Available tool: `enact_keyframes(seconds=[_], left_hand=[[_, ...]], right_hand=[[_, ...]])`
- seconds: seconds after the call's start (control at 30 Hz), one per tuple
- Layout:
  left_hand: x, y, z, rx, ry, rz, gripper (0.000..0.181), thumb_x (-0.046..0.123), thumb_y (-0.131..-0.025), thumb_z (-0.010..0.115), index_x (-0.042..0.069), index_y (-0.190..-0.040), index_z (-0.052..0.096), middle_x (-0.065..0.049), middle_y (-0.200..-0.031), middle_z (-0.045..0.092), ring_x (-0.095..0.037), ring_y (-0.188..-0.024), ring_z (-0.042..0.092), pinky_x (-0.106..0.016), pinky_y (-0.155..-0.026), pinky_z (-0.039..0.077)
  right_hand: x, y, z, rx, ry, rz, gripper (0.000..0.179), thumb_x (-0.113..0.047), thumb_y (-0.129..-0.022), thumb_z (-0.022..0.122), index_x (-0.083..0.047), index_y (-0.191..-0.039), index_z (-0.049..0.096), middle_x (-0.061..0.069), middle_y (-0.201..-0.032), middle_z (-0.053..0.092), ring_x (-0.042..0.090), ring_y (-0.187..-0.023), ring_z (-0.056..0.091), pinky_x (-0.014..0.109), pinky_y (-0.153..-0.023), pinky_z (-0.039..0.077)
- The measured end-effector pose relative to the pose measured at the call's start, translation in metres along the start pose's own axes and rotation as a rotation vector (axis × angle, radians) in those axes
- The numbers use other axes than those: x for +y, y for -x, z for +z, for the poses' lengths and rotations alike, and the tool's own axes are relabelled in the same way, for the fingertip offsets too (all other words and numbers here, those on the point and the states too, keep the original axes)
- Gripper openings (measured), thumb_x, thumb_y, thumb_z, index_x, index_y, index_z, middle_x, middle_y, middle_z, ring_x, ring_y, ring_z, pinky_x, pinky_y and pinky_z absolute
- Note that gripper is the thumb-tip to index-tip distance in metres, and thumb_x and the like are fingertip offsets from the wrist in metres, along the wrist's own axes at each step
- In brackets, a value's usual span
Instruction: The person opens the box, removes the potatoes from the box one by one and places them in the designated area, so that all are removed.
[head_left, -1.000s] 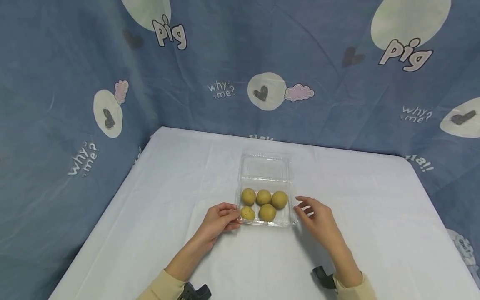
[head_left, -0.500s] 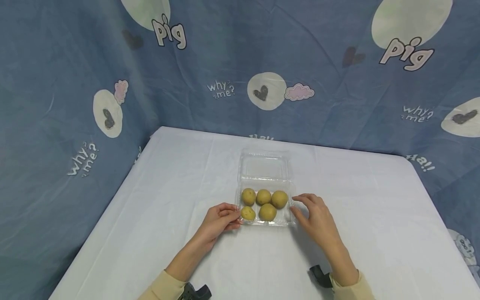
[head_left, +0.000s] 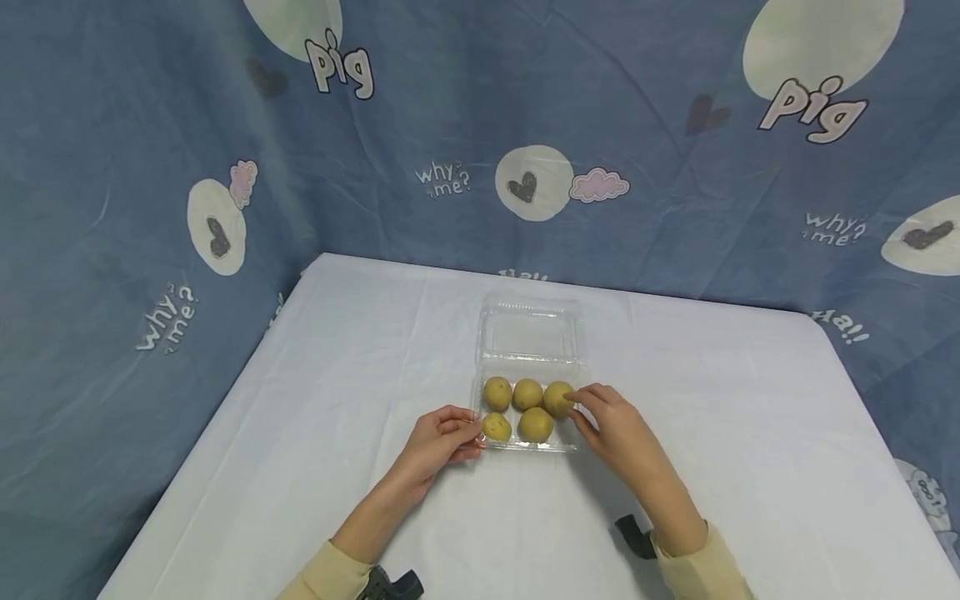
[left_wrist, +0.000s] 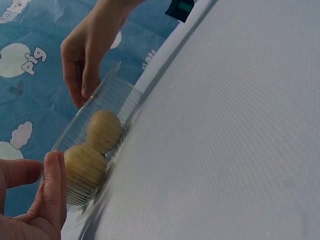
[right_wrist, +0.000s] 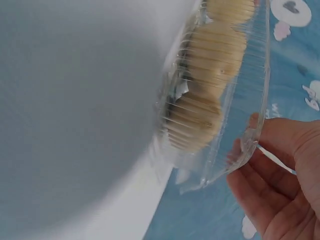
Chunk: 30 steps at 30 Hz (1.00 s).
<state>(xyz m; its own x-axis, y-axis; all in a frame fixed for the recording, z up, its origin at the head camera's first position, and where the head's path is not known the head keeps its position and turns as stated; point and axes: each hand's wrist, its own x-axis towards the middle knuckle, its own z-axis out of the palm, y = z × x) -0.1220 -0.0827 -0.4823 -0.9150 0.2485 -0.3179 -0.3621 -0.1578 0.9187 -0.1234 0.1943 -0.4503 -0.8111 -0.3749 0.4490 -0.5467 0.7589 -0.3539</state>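
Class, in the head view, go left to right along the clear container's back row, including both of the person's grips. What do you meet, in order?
Left grip, left round piece, middle round piece, right round piece, right grip.

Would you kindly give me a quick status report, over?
Left hand pinches clear clamshell; right hand over its right side, no grip seen. Lid open, five potatoes inside. Nothing blocking in view.
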Motion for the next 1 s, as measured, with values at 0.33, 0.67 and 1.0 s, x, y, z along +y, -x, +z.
enact_keyframes(seconds=[0.33, 0.67, 1.0], left_hand=[[-0.001, -0.001, -0.002, -0.009, 0.007, 0.016, 0.028, 0.003, -0.091, 0.067, -0.010, -0.113, 0.054, -0.009, -0.085, 0.067, -0.019, -0.078, 0.068, -0.028, -0.070, 0.062], [-0.001, 0.000, -0.001, -0.028, 0.012, 0.013, 0.031, 0.002, -0.092, 0.066, -0.012, -0.115, 0.052, -0.010, -0.087, 0.066, -0.018, -0.079, 0.068, -0.027, -0.071, 0.062], [0.000, 0.001, -0.001, -0.013, 0.010, 0.002, 0.027, 0.003, -0.091, 0.067, -0.008, -0.112, 0.054, -0.011, -0.087, 0.066, -0.020, -0.080, 0.069, -0.029, -0.072, 0.062]], right_hand=[[-0.011, -0.022, 0.003, -0.177, 0.059, 0.043, 0.028, 0.002, -0.084, 0.074, 0.003, -0.111, 0.068, 0.013, -0.109, 0.065, 0.028, -0.096, 0.066, 0.037, -0.082, 0.059], [-0.016, -0.034, 0.004, -0.323, 0.093, 0.113, 0.030, 0.002, -0.093, 0.063, 0.004, -0.122, 0.062, 0.022, -0.126, 0.058, 0.039, -0.109, 0.061, 0.049, -0.094, 0.053], [-0.015, -0.038, 0.002, -0.429, 0.108, 0.137, 0.027, 0.002, -0.094, 0.060, 0.003, -0.121, 0.063, 0.020, -0.122, 0.061, 0.037, -0.112, 0.060, 0.047, -0.097, 0.052]])
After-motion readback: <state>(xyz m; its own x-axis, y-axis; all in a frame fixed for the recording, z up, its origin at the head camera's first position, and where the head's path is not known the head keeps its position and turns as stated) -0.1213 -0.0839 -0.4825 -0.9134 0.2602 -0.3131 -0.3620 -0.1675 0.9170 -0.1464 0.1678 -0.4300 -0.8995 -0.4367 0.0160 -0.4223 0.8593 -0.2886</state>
